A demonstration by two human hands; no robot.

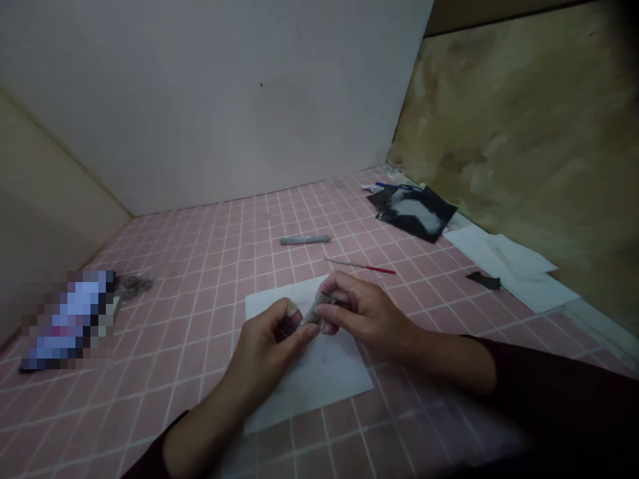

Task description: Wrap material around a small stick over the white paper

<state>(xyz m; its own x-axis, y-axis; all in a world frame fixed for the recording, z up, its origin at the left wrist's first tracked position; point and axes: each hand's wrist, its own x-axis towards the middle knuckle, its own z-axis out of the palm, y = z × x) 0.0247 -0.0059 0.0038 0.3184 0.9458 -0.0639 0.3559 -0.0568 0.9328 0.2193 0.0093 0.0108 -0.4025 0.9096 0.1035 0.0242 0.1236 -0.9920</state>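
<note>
I hold a small grey lump of what looks like clay point(314, 313) between my two hands, just above a white paper sheet point(319, 382) lying on the pink grid-tiled worktop point(164, 326). My left hand point(259, 356) is curled, with the thumb and fingertips closing on the lump from the near left. My right hand point(364, 316) pinches it from the right between thumb and fingers, and together they hide much of it. Farther off lies a grey rolled stick point(304, 240), perhaps the same material, and just to its near right is a slender metal tool with a red handle point(362, 267). At the far right, a black packet holding white powder point(417, 211) sits beside loose white paper sheets point(509, 269), and a blue pen point(392, 186) lies behind it. At the left is a pixelated object point(67, 319) I cannot make out. If I squeeze too hard, the soft-looking lump could deform or tear, and because it is small, a slip between my fingertips could drop it onto the paper or tiles. A careless swing of my right hand could knock the red-handled tool.
</note>
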